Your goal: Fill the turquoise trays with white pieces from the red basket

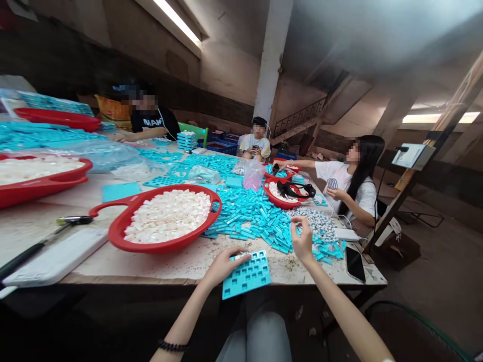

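My left hand (222, 265) rests on the left edge of a turquoise tray with square pockets (247, 275), which overhangs the near edge of the table (181, 264); its fingers curl over the tray's rim. My right hand (302, 239) is raised just above the heap of small turquoise pieces (256, 216), fingers pinched together; what they hold, if anything, is too small to name. A red basin of white pieces (166, 216) sits to the left of the heap.
A black phone (355, 263) lies at the table's right corner, a white flat device (56, 259) and a dark tool (45, 239) at the left. More red basins (41, 176) and turquoise stacks fill the back. A person (350, 181) works at right, two others sit farther back.
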Tool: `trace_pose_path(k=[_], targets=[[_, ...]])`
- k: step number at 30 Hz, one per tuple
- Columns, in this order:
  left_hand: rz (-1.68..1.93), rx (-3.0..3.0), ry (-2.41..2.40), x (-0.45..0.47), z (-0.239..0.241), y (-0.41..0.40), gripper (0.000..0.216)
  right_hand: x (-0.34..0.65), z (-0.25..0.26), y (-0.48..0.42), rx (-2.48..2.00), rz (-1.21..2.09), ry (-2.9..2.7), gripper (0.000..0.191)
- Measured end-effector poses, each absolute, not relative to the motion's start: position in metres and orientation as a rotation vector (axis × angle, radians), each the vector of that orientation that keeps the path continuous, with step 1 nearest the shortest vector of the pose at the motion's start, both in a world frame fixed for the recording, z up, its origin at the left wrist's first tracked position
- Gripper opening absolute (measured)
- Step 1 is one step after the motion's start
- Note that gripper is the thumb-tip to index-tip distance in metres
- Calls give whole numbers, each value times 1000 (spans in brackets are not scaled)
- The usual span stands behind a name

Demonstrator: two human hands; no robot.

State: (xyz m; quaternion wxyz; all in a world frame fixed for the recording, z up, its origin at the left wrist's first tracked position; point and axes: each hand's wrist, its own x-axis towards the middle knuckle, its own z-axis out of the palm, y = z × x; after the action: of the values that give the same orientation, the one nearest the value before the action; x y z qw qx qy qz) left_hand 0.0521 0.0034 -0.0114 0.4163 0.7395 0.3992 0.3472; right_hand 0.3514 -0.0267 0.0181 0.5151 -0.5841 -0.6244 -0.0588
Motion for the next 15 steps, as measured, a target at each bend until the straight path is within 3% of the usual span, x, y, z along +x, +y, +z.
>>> trace_pose_path(k=[2, 9, 15], targets=[[877, 1854, 1010, 51, -12, 4, 43, 374, 21, -10, -1601, -164, -1491, 20], [856, 1879, 1012, 49, -18, 7, 41, 441, 6, 36, -2204, -183, -1254, 46], [852, 1880, 1036, 50, -19, 8, 42, 438, -12, 42, -2355, -261, -1341, 29]])
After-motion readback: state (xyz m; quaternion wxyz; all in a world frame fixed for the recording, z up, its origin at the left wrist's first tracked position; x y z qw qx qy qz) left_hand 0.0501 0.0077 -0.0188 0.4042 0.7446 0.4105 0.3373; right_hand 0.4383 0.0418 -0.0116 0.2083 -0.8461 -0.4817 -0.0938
